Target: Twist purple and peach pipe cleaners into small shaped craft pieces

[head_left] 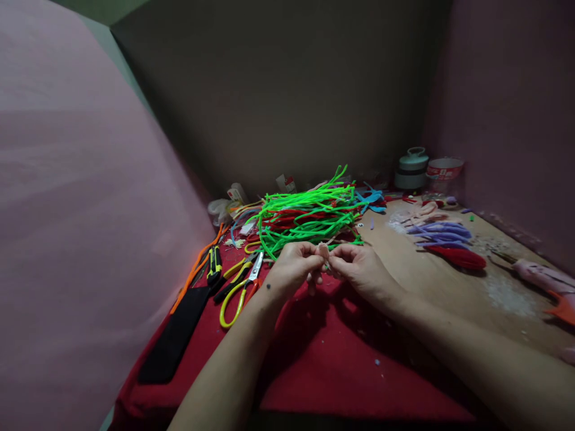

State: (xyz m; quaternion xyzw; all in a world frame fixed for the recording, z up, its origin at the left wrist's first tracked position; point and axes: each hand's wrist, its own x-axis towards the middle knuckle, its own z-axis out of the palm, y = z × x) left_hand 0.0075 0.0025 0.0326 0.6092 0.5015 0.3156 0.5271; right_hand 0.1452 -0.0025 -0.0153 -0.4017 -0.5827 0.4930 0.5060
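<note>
My left hand (297,266) is closed in a pinch on a small pale pink pipe cleaner piece (323,249), which looks bent or coiled. From the other side, the fingertips of my right hand (362,268) are pinched together at the same piece. Its lower part is hidden by the fingers. Just behind both hands lies a heap of bright green pipe cleaners (309,203), with red pipe cleaners (287,219) among them. Yellow-handled scissors (233,302) lie open-bladed to the left of my left hand.
Pliers (233,272), a yellow-black utility knife (214,263) and a long black object (175,344) lie left on the red cloth (314,371). On the right are purple pipe cleaners (442,232), a red bundle (458,257) and a pink figure (536,278). A lidded container (412,170) stands behind.
</note>
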